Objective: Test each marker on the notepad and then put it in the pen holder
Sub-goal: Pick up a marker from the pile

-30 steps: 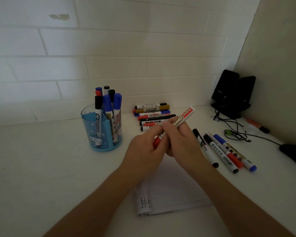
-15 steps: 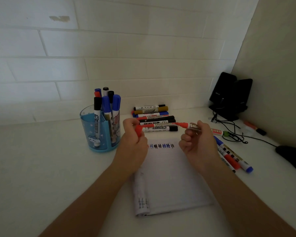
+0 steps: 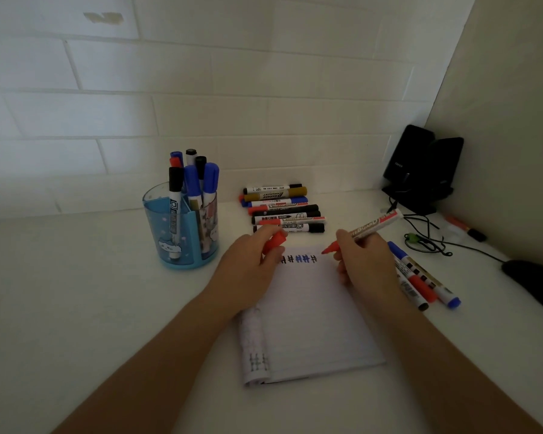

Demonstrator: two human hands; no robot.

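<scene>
Our right hand (image 3: 362,261) pinches the red marker (image 3: 373,227) in a writing hold, fingers curled round the barrel and the bare tip angled down at the top of the notepad (image 3: 311,308). We cannot tell whether the tip touches the paper. Our left hand (image 3: 248,267) grips the red cap (image 3: 275,241) and rests on the pad's top left corner. A second ago both hands were clasped on the capped marker. Since then the cap has come off, the hands have parted, and the tip has swung to the right end of the row of hash marks (image 3: 301,259). We judge uncapping is done and the test stroke is next, then recapping and a drop into the blue pen holder (image 3: 182,233) to the left. Untested markers lie in a stack (image 3: 282,211) behind the pad and in a cluster (image 3: 420,277) beside our right wrist.
</scene>
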